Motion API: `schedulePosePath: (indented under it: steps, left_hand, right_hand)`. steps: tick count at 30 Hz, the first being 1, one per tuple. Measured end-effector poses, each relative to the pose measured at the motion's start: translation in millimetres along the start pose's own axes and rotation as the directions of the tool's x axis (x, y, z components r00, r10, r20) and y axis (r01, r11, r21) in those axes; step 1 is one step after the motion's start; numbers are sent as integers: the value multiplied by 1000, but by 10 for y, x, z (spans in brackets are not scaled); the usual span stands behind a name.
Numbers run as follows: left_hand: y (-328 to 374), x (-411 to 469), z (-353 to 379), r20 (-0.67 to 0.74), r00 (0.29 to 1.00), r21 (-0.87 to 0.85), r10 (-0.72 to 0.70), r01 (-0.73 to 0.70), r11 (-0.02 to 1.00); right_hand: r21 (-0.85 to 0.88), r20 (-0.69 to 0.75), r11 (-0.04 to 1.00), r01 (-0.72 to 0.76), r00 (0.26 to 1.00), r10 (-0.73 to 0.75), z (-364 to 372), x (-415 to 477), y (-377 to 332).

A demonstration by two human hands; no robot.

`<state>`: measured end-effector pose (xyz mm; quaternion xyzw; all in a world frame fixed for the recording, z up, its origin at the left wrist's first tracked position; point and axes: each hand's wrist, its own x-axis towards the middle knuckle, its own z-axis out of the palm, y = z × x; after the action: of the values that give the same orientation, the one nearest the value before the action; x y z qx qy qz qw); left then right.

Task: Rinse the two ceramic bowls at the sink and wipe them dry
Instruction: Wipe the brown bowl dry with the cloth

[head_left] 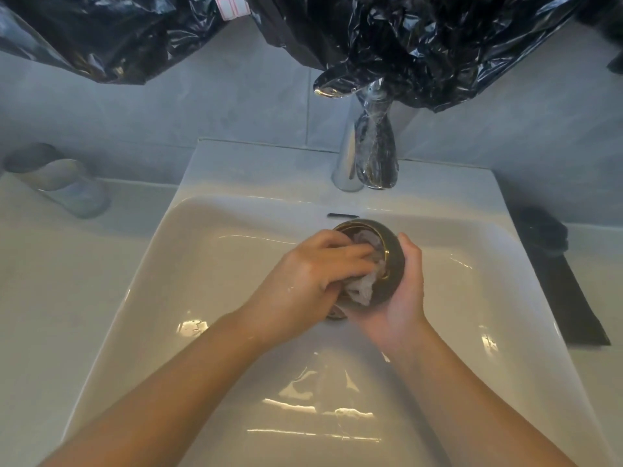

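Over the middle of the white sink (209,332), my right hand (401,298) cups a dark ceramic bowl (392,261) with a gold rim from below and from the right, tilted toward the left. My left hand (313,271) presses a crumpled white cloth (365,288) into the bowl's mouth, fingers curled over the cloth. Part of the cloth hangs out over the rim. Only one bowl is in view.
A chrome tap (347,156) wrapped in black plastic stands behind the basin, no water running. Black plastic sheeting (421,45) hangs above. A clear glass tumbler (64,183) lies on the left counter. A dark object (556,264) lies on the right counter.
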<state>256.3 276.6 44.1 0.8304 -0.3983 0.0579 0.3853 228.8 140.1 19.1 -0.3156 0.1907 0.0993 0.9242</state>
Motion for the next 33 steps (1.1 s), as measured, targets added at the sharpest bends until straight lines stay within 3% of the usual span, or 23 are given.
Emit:
schedulePosePath:
  steps: [2,5,7,9,11,14,16,19,21,23,27,30,33]
  left_hand:
    - [-30,12,-122,140,989,-8,54,-53,999]
    - [-19,21,-295,242,970,-54,-21,35,998]
    - [45,-1,-320,134,986,-95,-103,116,989]
    - [139,-52,-289,-84,971,-74,-222,216,974]
    - [230,-81,-269,-184,877,-48,-444,443,895]
    - [235,-17,-252,43,669,-164,-742,737,656]
    - [175,89,-235,162,594,-278,-788,794,541]
    - [144,201,-178,227,563,-410,-795,796,446]
    - [160,236,-124,234,577,-421,-782,785,454]
    - [188,261,-63,181,638,-423,-748,737,527]
    - [181,234,25,15,859,-341,-512,486,805]
    - [131,181,8,109,946,-385,-305,323,864]
    - [66,223,-168,236,945,-428,-228,311,848]
  right_hand:
    - [48,-7,999,-11,1000,11,-9,11,-23]
    - [49,38,999,-12,999,10,26,-9,-39]
    - [48,56,999,10,998,-12,48,-19,-45]
    - [25,44,999,36,998,-37,51,-16,-45]
    - [-28,14,998,61,998,-60,47,-11,-27]
    - [-180,7,972,149,989,-150,33,-3,39]
    - [-289,43,911,296,954,-296,36,-2,93]
    - [-474,141,743,472,874,-466,33,4,170]
    - [-510,160,700,500,855,-494,32,7,212]
    - [-501,131,714,489,858,-496,35,22,230]
    - [-301,-85,868,394,896,-436,49,14,173]
    - [-90,-75,957,274,957,-281,-12,-11,116]
    - [11,-66,972,236,970,-235,-32,-11,71]
